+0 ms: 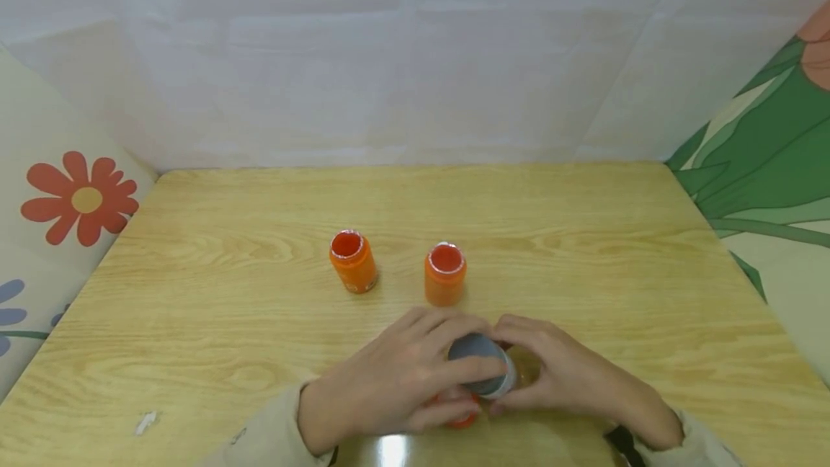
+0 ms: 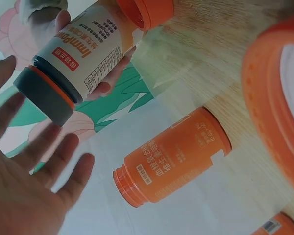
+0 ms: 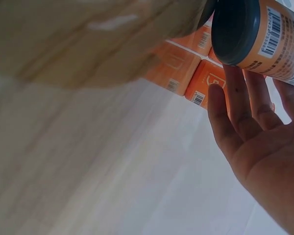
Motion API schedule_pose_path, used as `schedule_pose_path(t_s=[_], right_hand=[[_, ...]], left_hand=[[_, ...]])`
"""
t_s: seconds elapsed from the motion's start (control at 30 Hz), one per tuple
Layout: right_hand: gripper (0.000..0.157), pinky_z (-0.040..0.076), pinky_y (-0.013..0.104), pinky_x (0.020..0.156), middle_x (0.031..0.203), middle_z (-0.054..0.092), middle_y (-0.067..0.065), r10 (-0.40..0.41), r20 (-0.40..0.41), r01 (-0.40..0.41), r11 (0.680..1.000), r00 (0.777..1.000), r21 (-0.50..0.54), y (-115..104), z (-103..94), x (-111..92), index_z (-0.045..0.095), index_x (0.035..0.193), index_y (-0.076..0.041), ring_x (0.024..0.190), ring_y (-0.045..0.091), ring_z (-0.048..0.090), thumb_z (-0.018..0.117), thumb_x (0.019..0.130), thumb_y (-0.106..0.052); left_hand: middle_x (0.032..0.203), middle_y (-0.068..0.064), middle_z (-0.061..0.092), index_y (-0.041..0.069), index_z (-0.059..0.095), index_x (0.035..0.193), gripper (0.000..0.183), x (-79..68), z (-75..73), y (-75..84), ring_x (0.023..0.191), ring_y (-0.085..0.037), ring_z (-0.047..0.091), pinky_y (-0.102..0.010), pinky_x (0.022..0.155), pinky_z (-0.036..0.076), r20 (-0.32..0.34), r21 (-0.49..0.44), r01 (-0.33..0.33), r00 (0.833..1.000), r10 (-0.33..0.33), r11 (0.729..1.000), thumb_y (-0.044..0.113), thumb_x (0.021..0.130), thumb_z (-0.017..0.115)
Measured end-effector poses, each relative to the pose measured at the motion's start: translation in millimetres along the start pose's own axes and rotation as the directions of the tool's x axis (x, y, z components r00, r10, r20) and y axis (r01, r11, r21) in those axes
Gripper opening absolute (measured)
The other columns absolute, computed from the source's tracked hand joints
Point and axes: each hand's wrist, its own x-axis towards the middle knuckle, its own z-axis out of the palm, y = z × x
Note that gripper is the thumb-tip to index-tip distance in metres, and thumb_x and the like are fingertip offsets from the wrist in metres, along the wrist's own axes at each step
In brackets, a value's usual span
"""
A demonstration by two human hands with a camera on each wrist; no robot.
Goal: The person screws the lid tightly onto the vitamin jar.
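Both hands are at a bottle [image 2: 88,49] with a white and orange label and a dark grey cap [image 1: 476,359]. My right hand [image 1: 560,370] grips its side, the fingers [image 3: 257,98] running under it in the right wrist view. Over the cap is my left hand [image 1: 408,373], one finger lying across it. In the left wrist view those fingers [image 2: 41,147] are fairly straight and spread at the cap, the thumb apart from it. A small orange-red ringed piece [image 1: 462,416] is partly hidden under the left hand.
Two uncapped orange bottles [image 1: 353,261] [image 1: 444,276] stand upright farther back on the wooden table [image 1: 227,344]. A large orange rim with white inside [image 2: 264,98] is close to the left wrist camera. Orange boxes with barcodes [image 3: 206,83] show behind the right hand.
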Motion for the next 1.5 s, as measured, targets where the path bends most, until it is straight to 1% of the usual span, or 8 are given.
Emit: schedule_pose_path(t_s=[0.17, 0.3, 0.47, 0.63, 1.07, 1.3, 1.4, 1.5], right_hand=[[0.047, 0.053, 0.025, 0.080, 0.107, 0.063, -0.019, -0.036, -0.013, 0.036, 0.999, 0.999, -0.013, 0.5, 0.0, 1.1, 0.062, 0.121, -0.031, 0.095, -0.002, 0.058, 0.080, 0.080, -0.044], [0.049, 0.053, 0.025, 0.080, 0.106, 0.062, -0.019, -0.029, -0.004, 0.029, 1.000, 1.000, -0.010, -0.1, -0.2, 1.7, 0.062, 0.121, -0.031, 0.094, -0.003, 0.057, 0.081, 0.078, -0.043], [0.054, 0.053, 0.024, 0.079, 0.105, 0.063, -0.019, -0.033, -0.003, 0.033, 0.999, 0.999, -0.026, -0.4, -0.4, 2.5, 0.062, 0.124, -0.029, 0.093, -0.003, 0.058, 0.084, 0.076, -0.042], [0.054, 0.054, 0.026, 0.083, 0.108, 0.063, -0.020, 0.033, 0.025, -0.033, 0.999, 0.999, -0.010, -1.6, -2.5, 1.7, 0.062, 0.124, -0.031, 0.096, -0.003, 0.059, 0.083, 0.077, -0.044], [0.058, 0.055, 0.027, 0.083, 0.107, 0.064, -0.019, 0.020, 0.016, -0.021, 0.999, 1.000, 0.037, 1.0, -3.4, 0.0, 0.060, 0.128, -0.031, 0.097, -0.001, 0.062, 0.084, 0.076, -0.039], [0.055, 0.055, 0.028, 0.085, 0.109, 0.065, -0.019, 0.025, 0.019, -0.025, 0.999, 1.000, 0.032, 1.1, -2.8, 0.5, 0.060, 0.125, -0.031, 0.099, 0.000, 0.062, 0.083, 0.076, -0.042], [0.052, 0.055, 0.027, 0.084, 0.110, 0.066, -0.018, -0.008, 0.007, 0.008, 1.000, 1.000, 0.011, 2.1, -2.0, 1.4, 0.061, 0.123, -0.030, 0.098, 0.000, 0.062, 0.082, 0.077, -0.043], [0.048, 0.054, 0.025, 0.081, 0.108, 0.066, -0.017, -0.019, 0.000, 0.019, 1.000, 1.000, 0.016, 2.5, -1.4, 1.6, 0.062, 0.120, -0.030, 0.095, -0.001, 0.061, 0.082, 0.078, -0.042]], left_hand=[[0.109, 0.004, 0.061, 0.026, 0.061, 0.130, 0.052, 2.2, 0.6, 1.1, 0.099, -0.010, 0.056, -0.028, 0.084, 0.048, -0.040, 0.049, 0.068, 0.997, -0.066, 0.996, 0.057, 0.089, 0.064], [0.100, 0.006, 0.059, 0.026, 0.060, 0.129, 0.054, 2.7, 0.5, 1.6, 0.090, -0.009, 0.054, -0.026, 0.081, 0.046, -0.016, 0.070, 0.076, 0.997, -0.075, 0.995, 0.059, 0.087, 0.065], [0.109, 0.004, 0.060, 0.027, 0.061, 0.128, 0.044, 2.2, -0.5, 1.2, 0.095, -0.010, 0.056, -0.026, 0.082, 0.047, 0.021, 0.049, 0.048, 0.999, -0.050, 0.998, 0.051, 0.091, 0.064], [0.127, 0.000, 0.060, 0.028, 0.061, 0.130, 0.042, 0.3, -1.5, 0.0, 0.106, -0.014, 0.057, -0.029, 0.090, 0.048, 0.055, 0.016, 0.015, 0.998, -0.016, 1.000, 0.043, 0.092, 0.067], [0.142, 0.003, 0.057, 0.032, 0.065, 0.124, 0.049, -1.6, 0.2, -2.0, 0.104, -0.014, 0.055, -0.027, 0.085, 0.047, 0.012, -0.021, -0.047, 0.999, 0.047, 0.999, 0.013, 0.079, 0.072], [0.138, -0.001, 0.056, 0.030, 0.061, 0.129, 0.038, -0.6, 0.8, -2.1, 0.117, -0.015, 0.054, -0.029, 0.092, 0.048, 0.032, -0.031, -0.044, 0.998, 0.045, 0.999, 0.037, 0.093, 0.065], [0.129, -0.002, 0.059, 0.027, 0.059, 0.132, 0.045, 1.6, 2.1, -1.7, 0.112, -0.013, 0.056, -0.029, 0.090, 0.049, 0.001, -0.013, -0.006, 1.000, 0.006, 1.000, 0.047, 0.093, 0.064], [0.112, 0.001, 0.060, 0.025, 0.056, 0.136, 0.056, 3.7, 3.3, -1.5, 0.097, -0.009, 0.055, -0.026, 0.084, 0.049, -0.040, 0.013, 0.042, 0.998, -0.041, 0.999, 0.054, 0.089, 0.067]])
